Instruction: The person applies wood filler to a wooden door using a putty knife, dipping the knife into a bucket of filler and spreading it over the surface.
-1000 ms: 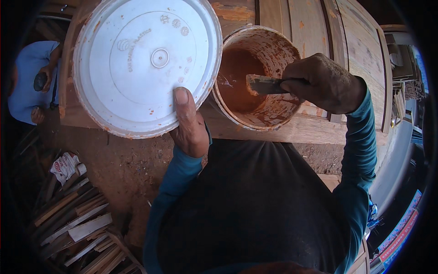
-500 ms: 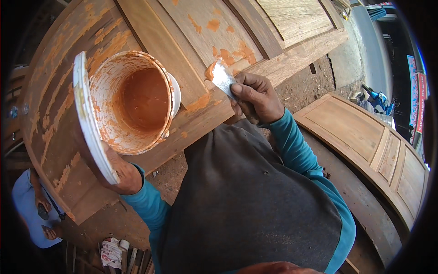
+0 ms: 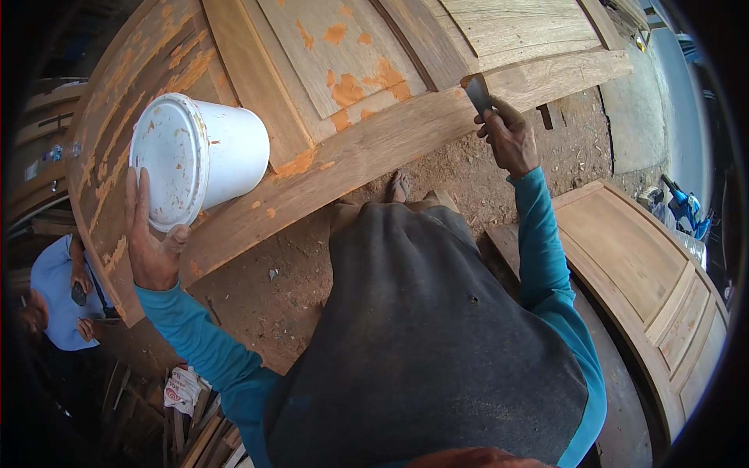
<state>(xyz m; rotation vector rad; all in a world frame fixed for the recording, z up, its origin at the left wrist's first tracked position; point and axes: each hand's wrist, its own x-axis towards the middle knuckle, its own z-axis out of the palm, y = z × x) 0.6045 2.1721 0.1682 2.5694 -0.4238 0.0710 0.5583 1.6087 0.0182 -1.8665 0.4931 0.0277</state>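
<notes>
A white plastic bucket (image 3: 236, 144) lies tipped toward me on the wooden door, its round white lid (image 3: 165, 160) over the mouth and specked with orange. My left hand (image 3: 156, 248) is at the lid's lower edge, fingers stretched along its outer face and thumb apart by the rim. In my right hand (image 3: 511, 139) is a putty knife (image 3: 477, 92), its dark metal blade pointing up and smeared orange at the tip. That hand is near the door's front edge. Orange filler patches (image 3: 346, 90) mark the panelled door (image 3: 374, 132).
Another panelled door (image 3: 624, 242) lies on the right. A person in a light blue shirt (image 3: 58, 288) is at the far left, holding something dark. Wood offcuts (image 3: 204, 433) and a white sack (image 3: 182, 390) lie at lower left. A blue object (image 3: 686, 207) stands at the right.
The lid has come over the bucket's open mouth, hiding the orange filler inside. My left hand has shifted its hold on it. My right hand has moved right with the putty knife, away from the bucket.
</notes>
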